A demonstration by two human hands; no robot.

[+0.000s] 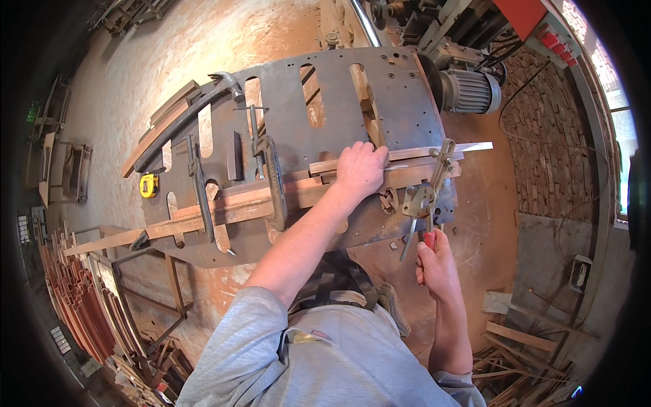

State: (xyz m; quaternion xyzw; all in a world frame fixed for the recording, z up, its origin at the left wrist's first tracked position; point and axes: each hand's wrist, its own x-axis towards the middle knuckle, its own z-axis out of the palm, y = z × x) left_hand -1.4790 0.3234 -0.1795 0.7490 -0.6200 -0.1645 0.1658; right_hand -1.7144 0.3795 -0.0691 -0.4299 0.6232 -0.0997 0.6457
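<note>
Dusty workshop floor, dark slotted steel table under two bare hands

Steel table (285, 85) spreads beyond the fingers of both hands. Left hand (363, 168): fingers bent, close together over a thin wooden strip (327, 165); whether they pinch it, cannot tell. Strip shows on both sides of those fingers, lying along longer wood lengths (237, 210). Right hand (437, 261): fingers wrapped around the red handle (429, 240) of a metal tool (419, 202), which reaches from those fingertips up to the wood's end, right of the left fingers. Left of the left fingers: near clamp (276, 183), then far clamp (196, 180), both across the wood. Farther off, up-left: hammer (186, 123). Well left: yellow tape measure (148, 185). Beyond, upper right: grey motor (469, 92).
</note>
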